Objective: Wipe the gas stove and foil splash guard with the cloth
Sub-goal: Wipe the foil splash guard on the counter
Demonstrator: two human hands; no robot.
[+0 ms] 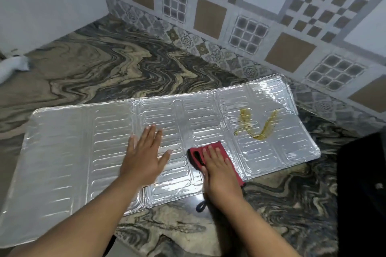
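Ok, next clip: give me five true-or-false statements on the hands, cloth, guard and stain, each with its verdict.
1. The foil guard lies flat on the counter. True.
2. The right hand presses the red cloth on the guard. True.
3. The left hand grips the cloth. False: it lies flat and open on the bare foil, apart from the cloth.
4. The cloth covers the yellow stain. False: the stain sits uncovered on the guard's right panel, beyond the cloth.
5. The guard stands upright against the tiled wall. False: it lies unfolded on the counter, in front of the wall.
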